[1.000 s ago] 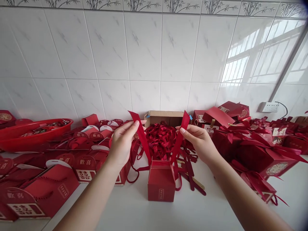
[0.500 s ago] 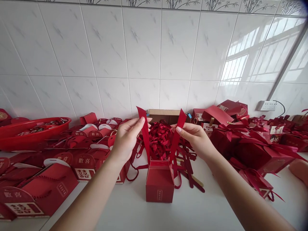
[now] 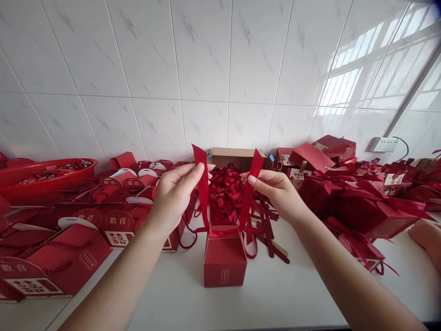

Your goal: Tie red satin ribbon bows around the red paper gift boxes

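A small red gift box stands on the white counter in front of me. A red ribbon runs across the box's top, and both of its ends rise from the box. My left hand pinches the left end between thumb and fingers. My right hand pinches the right end of the ribbon the same way. Both ends are held up above the box, a little apart.
A cardboard box of loose red ribbons sits behind, against the tiled wall. Flat and folded red boxes cover the left side, beside a red basin. Finished boxes tied with bows fill the right. Another person's hand shows at the right edge.
My hands have drawn the two ribbon ends closer together and more upright. The view has tilted down. Another person's hand has come into view at the right edge.
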`<state>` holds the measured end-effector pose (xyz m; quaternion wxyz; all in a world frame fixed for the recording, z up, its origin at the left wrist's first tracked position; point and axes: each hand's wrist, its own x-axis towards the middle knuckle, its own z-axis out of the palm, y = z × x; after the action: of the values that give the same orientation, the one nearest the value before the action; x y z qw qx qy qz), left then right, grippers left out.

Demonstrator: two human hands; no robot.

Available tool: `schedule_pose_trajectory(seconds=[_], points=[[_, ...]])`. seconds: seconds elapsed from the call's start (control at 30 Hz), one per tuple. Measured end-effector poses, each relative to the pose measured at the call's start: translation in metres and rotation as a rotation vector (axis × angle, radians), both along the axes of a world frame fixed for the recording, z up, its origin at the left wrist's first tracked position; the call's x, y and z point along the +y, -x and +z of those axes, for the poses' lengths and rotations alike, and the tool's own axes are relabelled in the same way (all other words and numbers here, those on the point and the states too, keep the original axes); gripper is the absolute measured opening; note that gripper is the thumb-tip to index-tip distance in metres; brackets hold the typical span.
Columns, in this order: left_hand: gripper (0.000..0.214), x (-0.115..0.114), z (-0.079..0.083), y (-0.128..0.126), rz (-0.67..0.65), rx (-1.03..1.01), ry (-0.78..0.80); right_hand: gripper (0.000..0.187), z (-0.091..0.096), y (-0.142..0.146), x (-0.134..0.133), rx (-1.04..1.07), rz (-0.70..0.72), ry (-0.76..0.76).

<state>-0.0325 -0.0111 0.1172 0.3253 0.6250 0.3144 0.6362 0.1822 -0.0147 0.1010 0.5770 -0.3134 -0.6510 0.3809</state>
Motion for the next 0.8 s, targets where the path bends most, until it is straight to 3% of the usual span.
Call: schedule_pose_trajectory(seconds=[0.43, 0.6, 0.7, 0.8], points=[[0.028, -0.003, -0.001, 0.001, 0.03, 0.003, -0.022, 0.017, 0.007, 0.005, -0.009, 0.044, 0.016, -0.022], [0.029, -0.004, 0.0, -0.001, 0.068, 0.121, -0.057, 0.018, 0.007, 0.011, -0.009, 0.065, 0.065, -0.022], [0.022, -0.007, 0.0, -0.006, -0.023, 0.189, -0.048, 0.02, 0.007, 0.015, -0.009, 0.057, 0.142, 0.011], [0.031, -0.01, -0.003, -0.013, -0.131, 0.22, -0.016, 0.019, 0.005, 0.021, -0.012, -0.024, 0.218, 0.031]])
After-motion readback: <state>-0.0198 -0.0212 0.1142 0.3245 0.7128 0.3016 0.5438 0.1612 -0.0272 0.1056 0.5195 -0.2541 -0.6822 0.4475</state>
